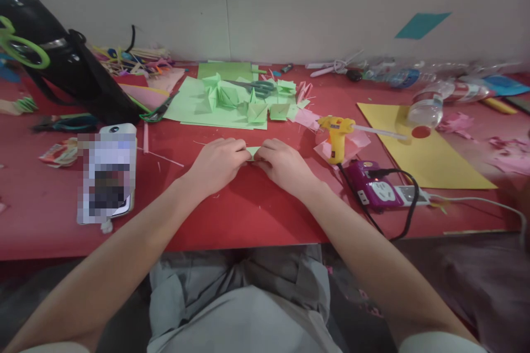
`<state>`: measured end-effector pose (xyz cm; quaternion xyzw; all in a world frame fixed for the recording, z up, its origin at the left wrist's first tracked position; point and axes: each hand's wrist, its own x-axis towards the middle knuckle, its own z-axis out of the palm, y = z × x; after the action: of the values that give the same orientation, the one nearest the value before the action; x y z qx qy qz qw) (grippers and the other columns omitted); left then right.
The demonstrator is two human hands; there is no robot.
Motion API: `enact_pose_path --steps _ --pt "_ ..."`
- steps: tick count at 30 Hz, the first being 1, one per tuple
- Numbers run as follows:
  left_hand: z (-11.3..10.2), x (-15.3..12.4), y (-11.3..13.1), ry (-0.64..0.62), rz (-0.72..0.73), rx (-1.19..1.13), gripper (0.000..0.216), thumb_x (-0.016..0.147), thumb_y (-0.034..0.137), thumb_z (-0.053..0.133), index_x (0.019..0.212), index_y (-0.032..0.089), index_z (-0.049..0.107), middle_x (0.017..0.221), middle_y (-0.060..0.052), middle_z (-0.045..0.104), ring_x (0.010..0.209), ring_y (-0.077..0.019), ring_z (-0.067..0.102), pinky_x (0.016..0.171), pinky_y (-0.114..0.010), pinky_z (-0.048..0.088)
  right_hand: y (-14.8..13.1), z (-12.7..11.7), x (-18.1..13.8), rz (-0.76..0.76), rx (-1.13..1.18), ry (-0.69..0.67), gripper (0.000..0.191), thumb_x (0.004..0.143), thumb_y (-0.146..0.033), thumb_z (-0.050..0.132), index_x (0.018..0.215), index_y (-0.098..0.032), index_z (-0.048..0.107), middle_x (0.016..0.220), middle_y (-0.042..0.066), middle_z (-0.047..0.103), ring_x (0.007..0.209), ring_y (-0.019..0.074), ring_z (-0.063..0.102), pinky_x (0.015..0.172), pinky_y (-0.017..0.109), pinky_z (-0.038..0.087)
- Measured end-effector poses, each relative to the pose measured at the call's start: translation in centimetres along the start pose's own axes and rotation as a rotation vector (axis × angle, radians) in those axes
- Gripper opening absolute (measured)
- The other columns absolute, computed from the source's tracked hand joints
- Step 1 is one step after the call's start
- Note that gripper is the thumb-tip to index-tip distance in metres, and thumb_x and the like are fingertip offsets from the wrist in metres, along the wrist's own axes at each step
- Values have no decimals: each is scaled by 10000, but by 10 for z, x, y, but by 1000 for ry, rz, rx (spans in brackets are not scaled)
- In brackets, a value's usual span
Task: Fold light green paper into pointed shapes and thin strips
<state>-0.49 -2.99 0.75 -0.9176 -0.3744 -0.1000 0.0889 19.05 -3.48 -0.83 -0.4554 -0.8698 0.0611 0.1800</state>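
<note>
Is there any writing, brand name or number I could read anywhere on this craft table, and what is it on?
No text can be read here.
Phone: screen blurred out.
Purple power strip: markings too small to read.
Plastic bottle: label too blurred.
Yellow glue gun: no lettering visible.
Green paper piece between the hands: blank.

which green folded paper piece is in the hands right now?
The small light-green piece pinched between left hand and right hand; the other folded pieces lie untouched on the green sheets behind.

Red table [248, 215], pale green paper [253, 151], yellow glue gun [337, 135], yellow sheet [439, 160], purple power strip [375, 187], black bag [62, 60].
</note>
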Motion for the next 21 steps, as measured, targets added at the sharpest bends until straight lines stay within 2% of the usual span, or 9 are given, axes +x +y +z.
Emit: enact_pose_path --steps 7,21 --pt "4 1 0 34 -14 -23 201 878 69 479 812 173 638 816 -49 609 721 -189 548 596 -318 362 -1 -2 1 22 14 -2 123 918 -134 559 867 -154 669 885 70 627 848 193 524 701 293 363" --pt "5 0 0 19 -78 -69 187 909 116 498 813 168 651 828 -44 617 757 -185 562 583 -301 334 1 0 1 14 35 25 185 939 -150 536 857 -153 701 883 72 636 848 189 538 697 293 362"
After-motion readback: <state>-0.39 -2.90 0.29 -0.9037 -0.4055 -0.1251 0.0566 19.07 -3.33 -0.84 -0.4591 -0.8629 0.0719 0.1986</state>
